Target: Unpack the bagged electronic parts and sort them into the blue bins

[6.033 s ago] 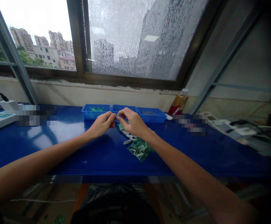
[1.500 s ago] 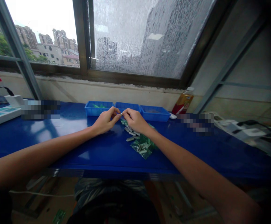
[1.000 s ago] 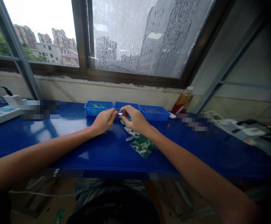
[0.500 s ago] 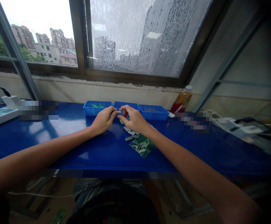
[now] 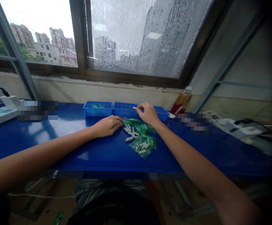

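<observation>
Your right hand [image 5: 147, 113] pinches small whitish piece [image 5: 134, 108] near one end, seemingly above right end of middle blue tray [image 5: 124, 113]. Likely light, stiff, slick; mid-length hold probably surest. Your left hand [image 5: 108, 126] nearer you than tray, fingers curled; cannot tell if gripping. Loose pieces [image 5: 129, 139] also tray's near side.

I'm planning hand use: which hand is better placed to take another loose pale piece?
Probably the left hand: it lies beside the loose pale pieces with nothing visibly held, while the right hand pinches a white piece near the middle tray.
</observation>
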Tool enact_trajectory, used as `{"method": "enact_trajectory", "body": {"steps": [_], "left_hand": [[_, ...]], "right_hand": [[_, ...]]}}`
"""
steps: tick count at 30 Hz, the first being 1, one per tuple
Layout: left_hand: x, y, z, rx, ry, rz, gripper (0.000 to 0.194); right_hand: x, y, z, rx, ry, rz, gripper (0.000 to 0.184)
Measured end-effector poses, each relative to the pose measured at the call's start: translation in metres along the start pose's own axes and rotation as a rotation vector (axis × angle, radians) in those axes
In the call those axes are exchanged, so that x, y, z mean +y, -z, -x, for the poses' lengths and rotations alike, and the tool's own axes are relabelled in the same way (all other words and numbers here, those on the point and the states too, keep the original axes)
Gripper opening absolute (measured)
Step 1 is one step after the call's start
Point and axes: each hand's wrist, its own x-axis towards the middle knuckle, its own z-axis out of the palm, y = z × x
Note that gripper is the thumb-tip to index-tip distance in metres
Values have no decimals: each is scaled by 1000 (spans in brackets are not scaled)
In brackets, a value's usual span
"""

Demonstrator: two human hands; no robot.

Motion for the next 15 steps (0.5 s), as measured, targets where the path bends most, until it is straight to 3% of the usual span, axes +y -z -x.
{"method": "enact_trajectory", "body": {"steps": [3,7,11,15], "left_hand": [[2,-1,0,-25,-28,8,31],[4,-1,0,38,-14,25,34],[3,-3,-1,143,-4,50,33],[-2,-3,-3,305,10,68,33]], "right_hand": [[10,-2,0,-12,-25,44,23],[11,-7,1,-23,-36,88,26],[6,-6,1,24,-61,112,26],[-13,3,2,60,-61,33,30]]}}
